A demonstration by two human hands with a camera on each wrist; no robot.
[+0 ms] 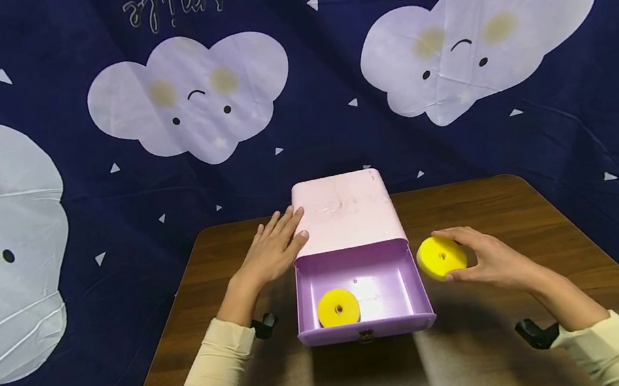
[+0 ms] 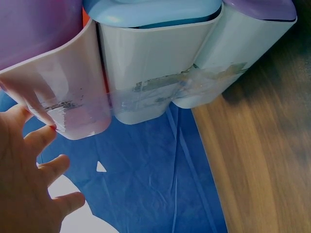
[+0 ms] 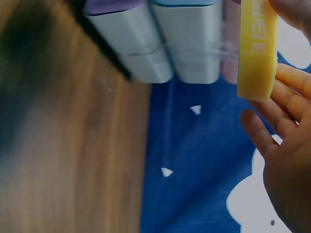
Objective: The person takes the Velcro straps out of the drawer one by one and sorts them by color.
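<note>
A pink-topped drawer unit (image 1: pixel 342 211) stands on the table, its purple drawer (image 1: pixel 393 280) pulled out toward me. One yellow disc (image 1: pixel 339 317) with a small centre hole stands in the drawer's front left part. My left hand (image 1: pixel 270 251) rests its outstretched fingertips against the unit's upper left edge. To the right of the drawer, my right hand (image 1: pixel 491 256) grips a second yellow disc (image 1: pixel 434 258) between thumb and fingers, held up above the table. Pale lettering shows on that disc's rim in the right wrist view, where the other fingers spread out below it.
Lower tiers of the unit, with a blue drawer (image 2: pixel 155 12) and another purple one (image 2: pixel 262 7), show in the left wrist view. A wooden table (image 1: pixel 466 210) lies underneath. Behind it hangs a dark blue cloth (image 1: pixel 324 85) printed with clouds.
</note>
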